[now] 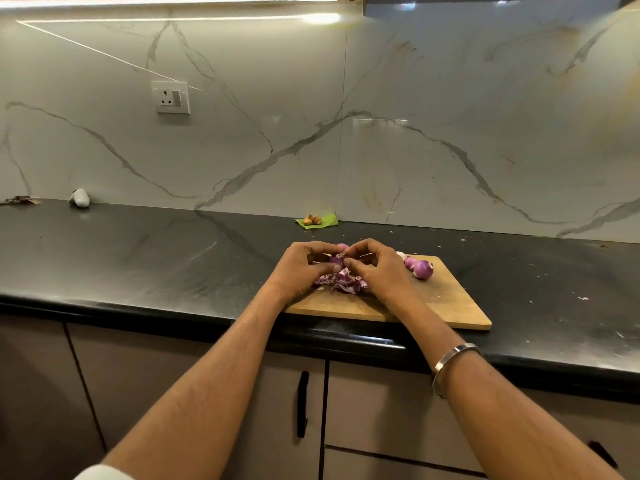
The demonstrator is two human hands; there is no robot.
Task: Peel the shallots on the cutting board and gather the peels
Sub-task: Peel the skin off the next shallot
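Note:
A wooden cutting board lies on the black counter. Above its left part, my left hand and my right hand both pinch one purple shallot between fingertips and thumbs. Another shallot peeks out just behind the hands. Under the hands lies a heap of purple peels. Two peeled shallots rest at the board's far right side, with a pale piece beside them.
The black counter runs along a marble wall. A green leaf with small brown items lies at the wall behind the board. A grey lump sits far left. Cabinet doors with black handles hang below the counter edge.

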